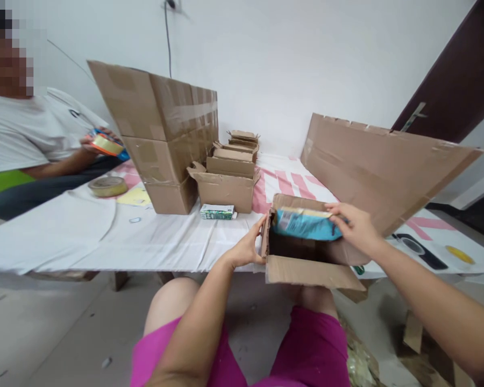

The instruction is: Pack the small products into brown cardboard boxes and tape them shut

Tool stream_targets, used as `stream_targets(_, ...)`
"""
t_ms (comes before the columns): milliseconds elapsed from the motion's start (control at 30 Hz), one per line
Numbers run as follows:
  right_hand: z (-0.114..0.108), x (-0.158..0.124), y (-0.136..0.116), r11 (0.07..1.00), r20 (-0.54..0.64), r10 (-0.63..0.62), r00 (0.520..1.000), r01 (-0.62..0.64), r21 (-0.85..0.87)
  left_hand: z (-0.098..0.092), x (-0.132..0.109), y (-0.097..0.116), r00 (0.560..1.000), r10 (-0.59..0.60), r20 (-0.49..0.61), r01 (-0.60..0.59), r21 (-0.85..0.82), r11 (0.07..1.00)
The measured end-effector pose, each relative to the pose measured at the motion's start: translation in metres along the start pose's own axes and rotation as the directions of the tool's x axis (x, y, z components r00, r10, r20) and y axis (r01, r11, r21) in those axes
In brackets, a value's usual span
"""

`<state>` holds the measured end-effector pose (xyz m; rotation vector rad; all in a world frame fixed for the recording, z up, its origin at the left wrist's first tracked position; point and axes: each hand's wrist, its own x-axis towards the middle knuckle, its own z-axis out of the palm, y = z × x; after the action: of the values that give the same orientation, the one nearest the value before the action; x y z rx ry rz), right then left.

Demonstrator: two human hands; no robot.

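Note:
An open cardboard box [314, 273] sits tilted at the table's front edge, over my knees, its near flap folded out. My left hand [248, 246] grips the box's left side, thumb low and fingers near the top edge. In my right hand [353, 226] is the right end of a blue plastic packet [304, 224], pinched between thumb and fingers. The packet lies lengthwise in the box's mouth, along the far wall. The dark inside of the box below it is hard to make out.
Stacked taped boxes [173, 123] stand left of a row of open boxes [226, 188]. A small green-white carton [218, 212], a tape roll [107, 186] and a large cardboard sheet [379, 166] are on the table [165, 252]. A co-worker [52, 134] at left holds an orange-blue packet [107, 144].

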<state>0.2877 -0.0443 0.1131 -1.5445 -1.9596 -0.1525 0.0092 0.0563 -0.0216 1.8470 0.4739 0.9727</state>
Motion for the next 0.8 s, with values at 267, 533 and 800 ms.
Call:
stream_targets(267,-0.056,-0.023,0.033,0.966,-0.554,0.240,0.797,-0.253,0.054,-0.023,-0.011,0.022,0.999,0.045,-0.012,-0.042,0.148,0.988)
stream_targets(533,-0.045,-0.051,0.052,0.939,-0.533,0.330,0.779,-0.330,0.098,-0.024,-0.016,0.011,0.999,0.011,-0.052,-0.005,0.127,0.992)
stream_targets(800,-0.036,-0.061,0.066,0.868,-0.548,0.496,0.673,-0.409,0.282,-0.044,-0.018,0.012,0.963,-0.115,-0.242,0.057,-0.236,0.970)
